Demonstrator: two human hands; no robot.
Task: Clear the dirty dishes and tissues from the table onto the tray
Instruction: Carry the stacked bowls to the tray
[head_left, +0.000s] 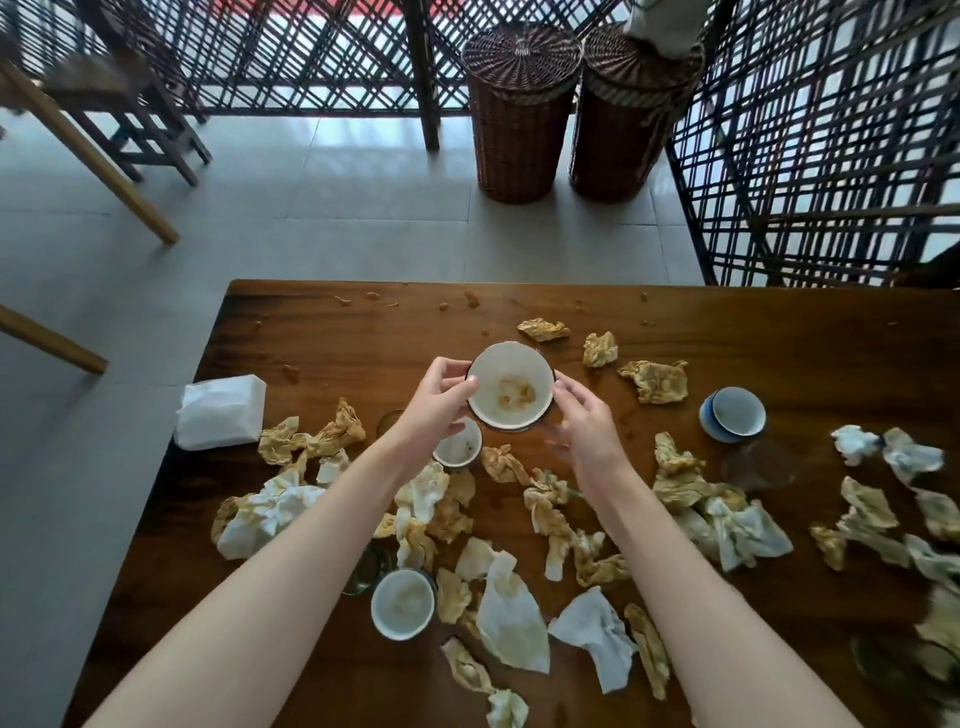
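Note:
A white bowl (511, 387) with brown food stains is lifted above the wooden table (753, 338). My left hand (439, 402) grips its left rim with thumb and curled fingers. My right hand (584, 421) is at the bowl's right side, fingers spread and blurred; whether it holds the bowl I cannot tell. A small dirty cup (457, 449) stands under my left wrist. Another white cup (402, 603) stands near the front, and a blue-and-white bowl stack (732, 421) sits to the right. Several crumpled, stained tissues (654, 382) litter the table. No tray is in view.
A white tissue pack (221, 413) lies at the table's left edge. Clear glasses (761, 465) stand among the tissues. Sauce drops (470, 299) dot the far edge. Two wicker baskets (519, 114) and lattice screens stand beyond the table; chairs are at far left.

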